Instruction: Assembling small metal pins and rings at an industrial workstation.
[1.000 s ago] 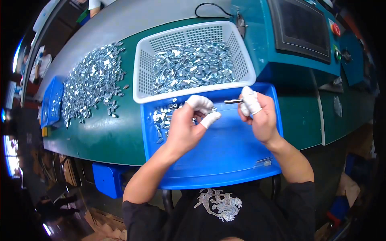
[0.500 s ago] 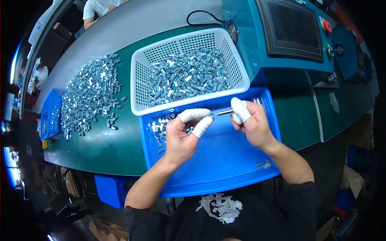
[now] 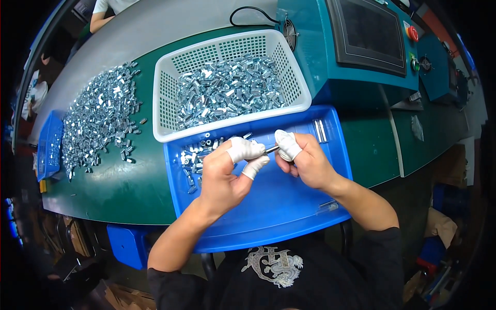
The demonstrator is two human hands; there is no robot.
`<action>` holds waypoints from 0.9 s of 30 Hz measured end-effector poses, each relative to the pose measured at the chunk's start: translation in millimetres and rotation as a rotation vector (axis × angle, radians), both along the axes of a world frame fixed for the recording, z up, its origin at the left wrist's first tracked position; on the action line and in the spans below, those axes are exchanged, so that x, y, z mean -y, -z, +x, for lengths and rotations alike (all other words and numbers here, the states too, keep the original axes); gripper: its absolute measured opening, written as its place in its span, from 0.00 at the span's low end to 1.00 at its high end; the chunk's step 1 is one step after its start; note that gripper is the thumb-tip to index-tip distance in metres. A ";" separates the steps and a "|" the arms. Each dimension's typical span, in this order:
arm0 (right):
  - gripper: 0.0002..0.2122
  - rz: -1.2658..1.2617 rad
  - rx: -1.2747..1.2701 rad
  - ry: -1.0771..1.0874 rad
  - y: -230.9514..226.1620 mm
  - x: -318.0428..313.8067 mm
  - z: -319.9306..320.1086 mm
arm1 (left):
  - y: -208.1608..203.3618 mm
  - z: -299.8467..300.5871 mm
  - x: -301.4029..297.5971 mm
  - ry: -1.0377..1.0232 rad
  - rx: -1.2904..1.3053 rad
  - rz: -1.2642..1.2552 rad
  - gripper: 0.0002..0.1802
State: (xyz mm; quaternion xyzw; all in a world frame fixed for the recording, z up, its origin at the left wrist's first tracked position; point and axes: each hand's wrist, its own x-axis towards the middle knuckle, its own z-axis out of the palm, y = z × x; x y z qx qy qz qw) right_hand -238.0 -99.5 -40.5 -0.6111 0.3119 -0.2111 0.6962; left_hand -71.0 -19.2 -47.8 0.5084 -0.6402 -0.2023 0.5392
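Over the blue tray (image 3: 279, 206), my left hand (image 3: 222, 178) pinches a small metal piece between white-covered thumb and fingertips; in this frame the fingers hide nearly all of it. My right hand (image 3: 312, 163), its fingertips also in white covers, grips a thin metal rod (image 3: 272, 149). The rod's left end meets the left fingertips; whether it sits inside the small piece I cannot tell. Several loose hex metal pieces (image 3: 194, 160) lie in the tray's left part, beside my left hand. A few longer metal rods (image 3: 320, 130) rest in its far right corner.
A white basket (image 3: 160, 106) full of hex metal pieces stands behind the tray. To the left lies a big heap (image 3: 103, 116) of them, beside a small blue bin (image 3: 49, 150). A teal machine (image 3: 305, 57) with a screen stands at the far right. Someone's arm (image 3: 101, 21) shows at the far left.
The rod in my right hand has moved left to the left fingertips, closing the small gap. My left fingers now cover the small piece. The whole view has shifted slightly.
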 end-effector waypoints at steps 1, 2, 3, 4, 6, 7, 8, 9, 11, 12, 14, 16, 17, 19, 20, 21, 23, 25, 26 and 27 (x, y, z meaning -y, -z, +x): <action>0.19 0.009 -0.014 0.005 0.6 -1.1 0.4 | 0.2 -0.1 0.1 -0.004 0.089 -0.062 0.11; 0.19 0.010 -0.017 -0.001 1.9 -2.8 0.6 | 0.0 -0.8 -0.2 -0.010 0.086 -0.061 0.11; 0.20 0.033 -0.020 -0.019 3.7 -4.1 0.6 | -0.5 -1.7 0.5 -0.018 0.173 -0.102 0.11; 0.21 0.055 -0.023 -0.038 4.7 -5.1 0.6 | -1.2 -2.9 0.8 -0.026 0.261 -0.144 0.11; 0.22 0.215 -0.029 -0.089 -1.8 -1.1 1.9 | -3.5 -5.8 0.5 -0.022 0.154 -0.120 0.11; 0.23 0.375 -0.032 -0.135 -5.7 1.8 2.8 | -5.4 -6.8 0.2 -0.012 0.050 -0.096 0.11; 0.25 0.462 0.019 -0.196 -7.9 3.9 3.0 | -9.2 -7.7 0.2 -0.016 0.049 -0.097 0.11; 0.25 0.461 0.016 -0.196 -7.1 3.8 2.4 | -14.0 -9.3 0.7 -0.008 0.042 -0.104 0.11; 0.24 0.738 0.086 -0.261 -1.5 3.1 1.6 | -15.2 -10.2 -0.5 0.000 0.030 -0.112 0.12; 0.24 0.753 0.092 -0.275 1.5 3.3 1.5 | -14.7 -10.3 -0.8 0.001 0.037 -0.111 0.12; 0.22 0.782 0.125 -0.317 3.6 6.2 0.1 | -14.3 -10.2 -1.5 0.002 0.039 -0.111 0.12; 0.21 0.818 0.159 -0.367 4.6 7.9 0.1 | -13.8 -8.7 -3.0 0.003 0.040 -0.124 0.12; 0.21 0.831 0.173 -0.376 4.7 7.9 0.1 | -13.3 -8.6 -2.8 0.000 0.038 -0.122 0.12; 0.21 0.846 0.189 -0.382 4.3 7.7 0.3 | -13.5 -8.0 -1.3 0.017 0.028 -0.126 0.12; 0.21 0.836 0.170 -0.381 4.1 8.0 0.4 | -14.6 -6.2 -1.4 0.018 0.028 -0.122 0.12; 0.21 0.826 0.151 -0.375 4.0 8.2 -0.6 | -16.0 -3.4 -1.6 0.030 0.057 -0.075 0.11; 0.22 0.749 0.096 -0.161 2.8 8.6 0.8 | -19.1 4.4 0.2 -0.016 0.074 -0.001 0.09; 0.21 0.689 0.147 0.064 -3.0 14.7 3.8 | -10.0 20.1 11.2 -0.206 -0.150 -0.161 0.08; 0.20 0.582 0.182 0.019 6.4 21.7 -7.2 | -9.2 29.2 17.0 -0.360 -0.129 -0.154 0.10; 0.20 0.514 0.180 0.132 2.7 21.2 -7.1 | -16.0 34.3 18.1 -0.522 -0.058 -0.073 0.15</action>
